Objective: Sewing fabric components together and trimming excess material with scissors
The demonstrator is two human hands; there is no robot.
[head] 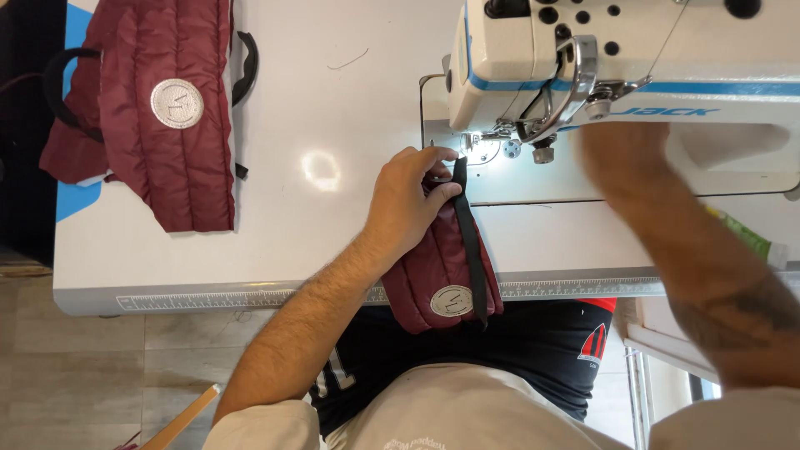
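White sewing table [275,250] fills the frame centre, a printed ruler along its near edge, tiled floor at lower left. An industrial sewing machine [633,58] occupies the upper right, its lamp lighting the needle area [500,146].

Work in hand: a maroon quilted piece [446,279] with a round silver badge lies at centre, hanging partly over the table's near edge towards the person's lap. A black strap [471,233] runs along its right side, its upper end just short of the presser foot.

Left hand [408,204]: fingers bent down over the upper end of the piece, fingertips pinching fabric and strap together beside the needle plate. Right hand [625,150]: blurred, just below the machine head; whether it holds anything cannot be told.

Progress, as judged: strap laid on the piece and aligned; no stitching can be made out. A second maroon quilted item [158,100], with black straps, lies at upper left, well apart.
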